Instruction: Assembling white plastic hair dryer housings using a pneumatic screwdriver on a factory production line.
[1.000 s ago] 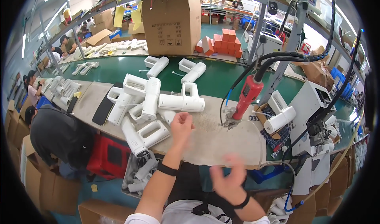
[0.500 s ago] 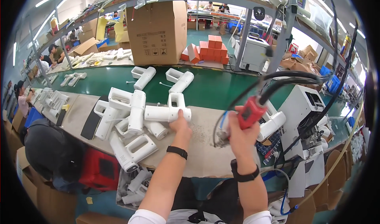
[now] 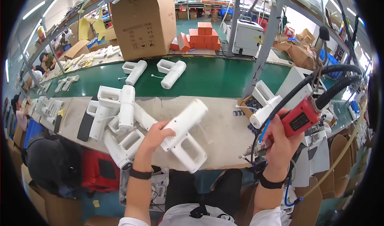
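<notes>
My left hand [image 3: 157, 137] grips one end of a white plastic handheld appliance housing [image 3: 186, 120], a barrel with a loop handle. It is held tilted above the bench, its loop toward me. My right hand [image 3: 283, 148] is wrapped round a red power screwdriver [image 3: 298, 120] with a black hose at the rear and a metal nose pointing left. The screwdriver and the housing are apart. Left of my left hand lies a pile of similar white housings [image 3: 127, 108]. Another white housing [image 3: 266, 112] rests beyond the screwdriver, by a small box of dark parts.
A beige work surface [image 3: 224, 134] runs in front of me, with a green conveyor belt [image 3: 208, 76] behind it carrying two white housings [image 3: 174, 74]. A metal post [image 3: 264, 46] rises at right. Beyond stand a large carton [image 3: 142, 26] and orange boxes [image 3: 204, 36].
My left hand has picked the white housing up off the bench and turned it, bringing it nearer. My right hand has moved right with the screwdriver. The whole view has shifted somewhat.
</notes>
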`<action>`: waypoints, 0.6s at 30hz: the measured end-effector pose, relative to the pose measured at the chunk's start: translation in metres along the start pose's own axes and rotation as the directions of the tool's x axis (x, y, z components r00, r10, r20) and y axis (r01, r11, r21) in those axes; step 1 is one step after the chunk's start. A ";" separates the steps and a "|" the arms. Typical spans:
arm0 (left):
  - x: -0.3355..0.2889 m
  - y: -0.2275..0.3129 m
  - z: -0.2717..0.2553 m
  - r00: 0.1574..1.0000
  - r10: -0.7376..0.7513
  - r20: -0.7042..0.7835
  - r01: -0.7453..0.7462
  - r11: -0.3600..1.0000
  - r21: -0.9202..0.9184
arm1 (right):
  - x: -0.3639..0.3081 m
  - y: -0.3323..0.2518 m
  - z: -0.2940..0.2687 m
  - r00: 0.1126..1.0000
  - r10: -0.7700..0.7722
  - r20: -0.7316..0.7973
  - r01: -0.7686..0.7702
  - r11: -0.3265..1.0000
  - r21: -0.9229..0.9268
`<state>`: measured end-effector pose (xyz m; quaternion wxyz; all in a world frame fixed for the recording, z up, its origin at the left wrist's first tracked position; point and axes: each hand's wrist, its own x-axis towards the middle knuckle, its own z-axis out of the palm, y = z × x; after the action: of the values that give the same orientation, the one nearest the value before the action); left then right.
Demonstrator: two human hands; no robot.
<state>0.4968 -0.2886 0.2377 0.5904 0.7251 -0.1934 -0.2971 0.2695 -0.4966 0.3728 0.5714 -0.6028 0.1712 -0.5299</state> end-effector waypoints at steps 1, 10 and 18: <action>0.007 0.000 0.001 1.000 -0.005 0.012 0.005 1.000 0.005 | -0.001 0.002 -0.003 1.000 0.004 -0.012 -0.004 1.000 -0.006; 0.046 -0.007 0.058 0.963 0.151 0.225 -0.269 0.426 0.864 | 0.000 0.010 0.003 0.997 -0.007 0.080 0.004 0.999 0.034; 0.056 0.006 0.135 0.972 -0.046 0.230 -0.204 0.319 0.926 | 0.019 0.036 0.021 0.997 -0.034 0.072 0.028 0.996 0.083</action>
<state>0.4503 -0.4260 0.2150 0.0474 0.8856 -0.4274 -0.1757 0.3088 -0.5117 0.3541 0.5933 -0.6003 0.1189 -0.5230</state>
